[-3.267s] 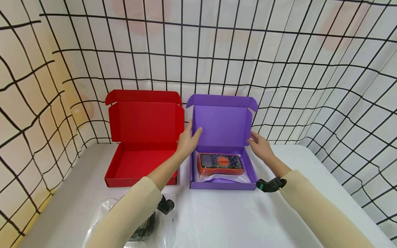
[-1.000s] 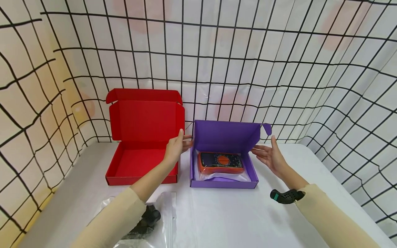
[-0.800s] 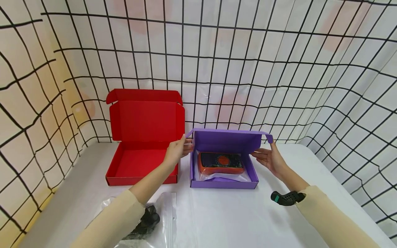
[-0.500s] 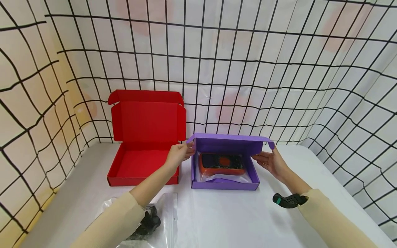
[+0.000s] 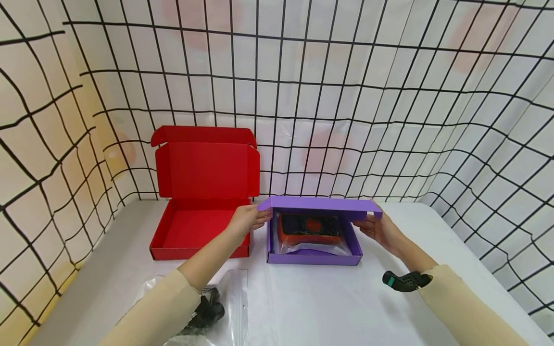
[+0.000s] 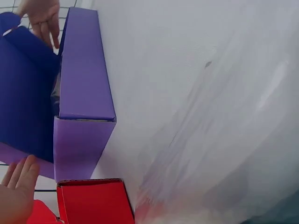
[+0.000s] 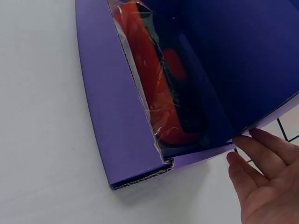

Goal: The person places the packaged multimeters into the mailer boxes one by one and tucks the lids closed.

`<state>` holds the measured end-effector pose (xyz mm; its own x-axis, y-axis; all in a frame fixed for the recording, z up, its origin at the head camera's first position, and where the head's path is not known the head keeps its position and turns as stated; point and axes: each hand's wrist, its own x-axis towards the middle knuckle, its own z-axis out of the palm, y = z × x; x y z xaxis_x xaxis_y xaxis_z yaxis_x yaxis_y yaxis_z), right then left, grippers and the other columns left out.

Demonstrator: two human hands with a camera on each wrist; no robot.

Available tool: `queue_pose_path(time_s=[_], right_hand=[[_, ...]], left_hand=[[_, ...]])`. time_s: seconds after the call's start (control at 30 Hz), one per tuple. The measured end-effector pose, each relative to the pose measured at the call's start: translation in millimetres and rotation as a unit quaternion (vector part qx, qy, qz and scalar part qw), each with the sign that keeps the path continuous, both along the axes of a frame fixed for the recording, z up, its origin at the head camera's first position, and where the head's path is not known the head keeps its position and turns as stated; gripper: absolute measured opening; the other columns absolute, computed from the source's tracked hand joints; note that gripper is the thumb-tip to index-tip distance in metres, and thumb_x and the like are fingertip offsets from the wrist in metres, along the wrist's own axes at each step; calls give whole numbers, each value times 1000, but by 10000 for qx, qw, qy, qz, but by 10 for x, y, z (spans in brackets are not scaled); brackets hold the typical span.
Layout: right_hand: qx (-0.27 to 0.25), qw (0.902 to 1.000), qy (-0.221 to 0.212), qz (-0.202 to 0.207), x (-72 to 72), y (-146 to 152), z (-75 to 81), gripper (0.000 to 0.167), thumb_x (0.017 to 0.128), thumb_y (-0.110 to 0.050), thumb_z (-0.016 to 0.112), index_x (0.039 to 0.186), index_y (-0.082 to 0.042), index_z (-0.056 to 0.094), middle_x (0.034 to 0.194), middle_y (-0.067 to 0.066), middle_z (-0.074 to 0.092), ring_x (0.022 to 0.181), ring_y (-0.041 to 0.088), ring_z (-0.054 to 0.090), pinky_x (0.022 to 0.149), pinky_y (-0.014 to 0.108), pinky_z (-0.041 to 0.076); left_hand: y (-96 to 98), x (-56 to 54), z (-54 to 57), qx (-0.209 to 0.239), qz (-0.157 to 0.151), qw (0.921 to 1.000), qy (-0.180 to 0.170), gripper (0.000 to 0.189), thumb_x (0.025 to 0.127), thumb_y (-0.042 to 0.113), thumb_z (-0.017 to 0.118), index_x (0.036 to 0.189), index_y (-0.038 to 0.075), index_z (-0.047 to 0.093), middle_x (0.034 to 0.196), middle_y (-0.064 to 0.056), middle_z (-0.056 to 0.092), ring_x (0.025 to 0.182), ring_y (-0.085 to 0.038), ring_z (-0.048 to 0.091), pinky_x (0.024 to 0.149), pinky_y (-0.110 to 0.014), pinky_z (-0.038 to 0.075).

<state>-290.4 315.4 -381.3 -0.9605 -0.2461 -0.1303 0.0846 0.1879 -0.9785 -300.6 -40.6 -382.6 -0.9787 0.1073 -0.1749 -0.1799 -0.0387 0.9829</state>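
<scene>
An orange and black multimeter (image 5: 309,228) in clear plastic wrap lies in the purple cardboard box (image 5: 313,259). The box's lid (image 5: 320,203) is folded well forward, slanting over the multimeter, its front flap hanging down. My left hand (image 5: 245,221) is at the lid's left side; in the left wrist view its extended fingers (image 6: 21,175) press against the side panel. On the other side, my right hand (image 5: 383,233) has its fingertips against the right side of the box, with the lid's corner tab overlapping that hand. The right wrist view shows those fingers (image 7: 261,158) only gently bent.
Left of the purple box stands a red box (image 5: 205,168) with its lid upright. A clear bag (image 5: 235,298) holding a dark item lies at the front left, partly under my left sleeve. Black wire mesh (image 5: 281,77) surrounds the white table (image 5: 320,307) at the back and sides.
The purple lid has swung from upright to slanting forward over the box. My hands have shifted from the raised lid's edges down to the box's sides. The multimeter stays in place.
</scene>
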Motion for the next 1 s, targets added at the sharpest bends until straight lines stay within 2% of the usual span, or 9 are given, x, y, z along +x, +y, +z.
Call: queue_pose_path(time_s=[0.07,0.2,0.4,0.5,0.6,0.67,0.8,0.9,1.0], right_hand=[[127,9999,-55,-47,3,-8,-8,81,96,-56,14,141,11,19,137,25,40,123,28,46,106,36,32],[266,9995,-140,-140,21,-25,-14,83,94,-59,14,142,10,16,142,32,29,129,39,35,109,47,22],[176,9996,-163,-114,55,-43,-7,83,95,-58,14,143,10,10,143,36,20,132,46,24,109,48,19],[118,9997,-222,-68,71,-49,8,83,95,-58,16,143,10,8,143,37,19,133,45,22,109,47,18],[141,9994,-295,-91,87,-43,18,83,95,-57,20,144,8,6,140,34,27,130,37,35,109,45,20],[124,9992,-353,-140,98,-35,18,82,95,-55,24,144,6,4,137,29,33,121,23,44,110,43,22],[141,9989,-436,-138,106,-14,-5,80,96,-51,30,145,6,4,138,22,30,103,-1,48,108,35,28],[369,9980,-491,-164,105,3,-28,77,96,-49,34,144,8,14,138,19,35,96,-5,50,98,22,39],[556,9966,-552,-245,106,21,-37,74,96,-47,39,142,9,22,122,6,54,90,-4,54,83,13,44]], left_hand=[[-16,4,-12,128,-42,9998,-157,36,97,10,40,127,-6,51,115,-23,60,109,-34,56,93,-42,43],[-36,7,-31,217,-35,9993,-300,36,95,15,48,125,-5,54,112,-22,61,107,-32,58,93,-41,44],[-74,-2,-51,282,-47,9982,-531,54,91,38,55,129,0,51,118,-19,61,105,-30,60,91,-37,46],[-78,1,-50,316,-22,9974,-648,59,90,43,54,132,2,49,121,-19,59,106,-30,61,91,-36,47],[-64,11,-43,195,-16,9978,-635,57,88,42,57,128,0,53,118,-18,61,102,-30,63,91,-37,47],[-51,21,-33,26,3,9981,-617,55,86,42,61,122,1,58,109,-14,66,94,-26,65,89,-34,49],[-33,43,-29,-282,18,9978,-592,47,81,41,67,111,3,66,87,-5,69,75,-15,63,75,-25,53],[-30,54,-40,-353,4,9974,-628,44,80,39,69,107,5,68,84,-2,69,75,-12,60,70,-22,50],[-29,67,-55,-373,-44,9971,-656,42,80,38,69,108,6,69,94,-5,71,84,-14,63,78,-26,49]])
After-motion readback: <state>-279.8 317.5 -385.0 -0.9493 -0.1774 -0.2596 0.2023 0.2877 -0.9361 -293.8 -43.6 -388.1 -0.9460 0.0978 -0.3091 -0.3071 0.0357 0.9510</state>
